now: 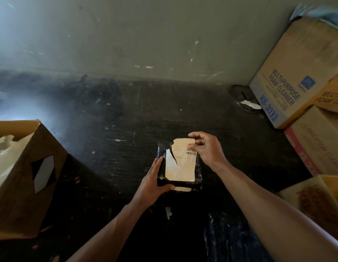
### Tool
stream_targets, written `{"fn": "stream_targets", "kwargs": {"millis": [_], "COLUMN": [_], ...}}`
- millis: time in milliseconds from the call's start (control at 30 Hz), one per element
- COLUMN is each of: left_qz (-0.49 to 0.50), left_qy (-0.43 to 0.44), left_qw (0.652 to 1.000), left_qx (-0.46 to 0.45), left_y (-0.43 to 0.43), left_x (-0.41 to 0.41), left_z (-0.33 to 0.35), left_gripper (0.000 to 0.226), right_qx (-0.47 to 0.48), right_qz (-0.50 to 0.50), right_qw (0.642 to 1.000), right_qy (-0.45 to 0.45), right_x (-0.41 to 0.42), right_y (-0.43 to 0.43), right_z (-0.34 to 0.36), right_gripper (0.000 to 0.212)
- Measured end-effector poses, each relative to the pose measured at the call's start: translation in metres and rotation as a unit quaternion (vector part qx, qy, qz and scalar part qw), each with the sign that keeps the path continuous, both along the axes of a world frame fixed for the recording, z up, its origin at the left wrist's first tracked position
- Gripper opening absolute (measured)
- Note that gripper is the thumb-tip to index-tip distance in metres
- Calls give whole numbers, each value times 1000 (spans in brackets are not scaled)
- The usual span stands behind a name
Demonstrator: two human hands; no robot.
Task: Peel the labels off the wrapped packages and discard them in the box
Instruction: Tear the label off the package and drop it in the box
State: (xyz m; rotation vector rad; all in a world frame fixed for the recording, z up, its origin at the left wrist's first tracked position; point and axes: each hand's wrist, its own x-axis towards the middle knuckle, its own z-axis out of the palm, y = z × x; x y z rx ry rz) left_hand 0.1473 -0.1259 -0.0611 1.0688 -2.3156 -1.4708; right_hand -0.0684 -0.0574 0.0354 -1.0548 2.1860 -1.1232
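Gripping package (198,173) lengthwise away, left hand (155,178), right hand (206,150) pinching label (180,167)

We found the package (183,184) wrapped in black plastic film, glossy and wrinkled, with small highlights along its folds. Its label (180,167) was cream paper, matt, with a ragged tear through the upper left. The box (22,176) was plain brown cardboard, matt, with a smooth black-and-white sticker (43,173). Pale crumpled sheets (5,154) lay inside it; we could not tell whether they were paper or film. The dark surface (126,114) underneath looked rough and scuffed. The wall (145,35) was matt paint, scratched. The cartons (289,76) were printed cardboard. A second bundle (226,241) showed the same shiny black film.
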Motion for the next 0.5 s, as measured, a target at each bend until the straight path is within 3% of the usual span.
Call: {"fn": "stream_targets", "kwargs": {"millis": [100,333,500], "left_qz": [-22,-79,-63], "left_qy": [-18,-41,-30], "left_qw": [999,996,998], "left_qx": [16,9,1], "left_y": [-11,-21,-16], "left_x": [1,-7,-8], "left_z": [1,5,2], "left_gripper": [123,132,129], "right_qx": [17,92,115], "right_qz": [-5,-20,-29], "right_qw": [1000,995,993], "right_qy": [-5,-26,-27], "right_x": [3,9,2], "right_y": [-3,-12,-5], "right_z": [-6,-30,-31], "right_gripper": [53,49,38]}}
